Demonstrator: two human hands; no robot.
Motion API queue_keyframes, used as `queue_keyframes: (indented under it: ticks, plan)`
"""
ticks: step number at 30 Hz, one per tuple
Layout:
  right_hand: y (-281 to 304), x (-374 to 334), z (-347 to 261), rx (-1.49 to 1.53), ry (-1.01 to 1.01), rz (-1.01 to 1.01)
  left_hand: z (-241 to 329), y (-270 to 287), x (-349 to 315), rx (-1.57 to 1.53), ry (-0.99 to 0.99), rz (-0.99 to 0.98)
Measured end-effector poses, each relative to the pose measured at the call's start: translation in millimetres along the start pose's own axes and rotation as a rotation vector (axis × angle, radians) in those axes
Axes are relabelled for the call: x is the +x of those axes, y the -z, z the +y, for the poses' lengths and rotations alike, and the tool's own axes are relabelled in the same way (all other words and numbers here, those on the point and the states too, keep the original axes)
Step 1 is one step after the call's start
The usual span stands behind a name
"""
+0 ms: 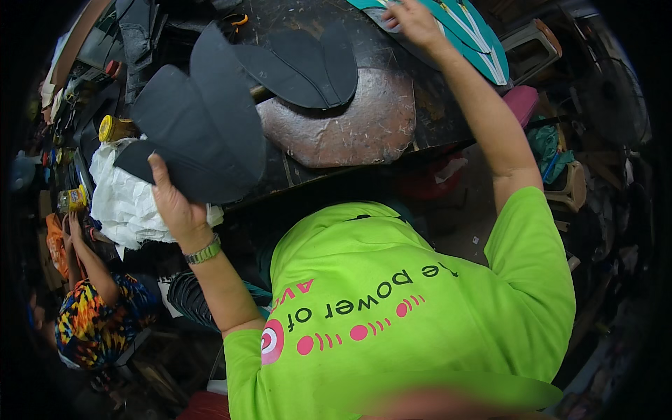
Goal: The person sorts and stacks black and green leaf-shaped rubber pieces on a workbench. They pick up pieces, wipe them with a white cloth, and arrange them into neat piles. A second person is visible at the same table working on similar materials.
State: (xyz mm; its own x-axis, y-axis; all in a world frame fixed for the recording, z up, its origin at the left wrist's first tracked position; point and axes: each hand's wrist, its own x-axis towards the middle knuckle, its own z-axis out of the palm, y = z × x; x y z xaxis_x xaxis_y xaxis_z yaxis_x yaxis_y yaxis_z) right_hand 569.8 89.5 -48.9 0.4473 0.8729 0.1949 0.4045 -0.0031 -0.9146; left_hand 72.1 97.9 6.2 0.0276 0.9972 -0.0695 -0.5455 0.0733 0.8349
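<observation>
My left hand (178, 206) grips the lower edge of a stack of black curved sheet pieces (203, 126), with the thumb on top. These pieces are held tilted up above the near left part of the table. Another black curved piece (308, 70) with a seam down it lies partly on a worn brown board (350, 133). My right hand (416, 26) reaches to the far right, with its fingers apart over teal curved pieces (458, 31) that have white strips along them. Whether its fingertips touch the pieces cannot be made out.
A dark scuffed table (434, 105) carries the work. Crumpled white plastic (129, 196) and a yellow-lidded jar (115, 129) are at its left. Another person (98, 315) in a patterned shirt works at the lower left. A plastic chair (535, 45) stands at the right.
</observation>
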Motion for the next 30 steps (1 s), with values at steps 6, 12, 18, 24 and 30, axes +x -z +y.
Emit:
queue_keyframes:
  ticks: [6, 12, 18, 24, 30]
  plan:
    - [-74.3, -40.4, -38.1, 0.202, -0.237, -0.012, -46.8, -67.8, 33.0, 0.086, 0.122, -0.225]
    - [-84.6, -55.7, -45.7, 0.21, -0.192, 0.146, -100.3, -97.9, 49.3, 1.584, -0.596, -0.274]
    - [-92.1, -77.8, -70.9, 0.439, -0.093, 0.049, -94.6, -105.3, 57.0, 0.861, -0.501, -0.325]
    - [0.1, -37.8, -50.6, -0.363, 0.434, 0.167, -62.0, -88.2, 67.3, 0.798, -0.327, -0.307]
    - [112.7, 9.6, 15.7, -1.369, -0.005, 0.069, -60.0, -72.9, 41.0, 1.506, -0.687, -0.283]
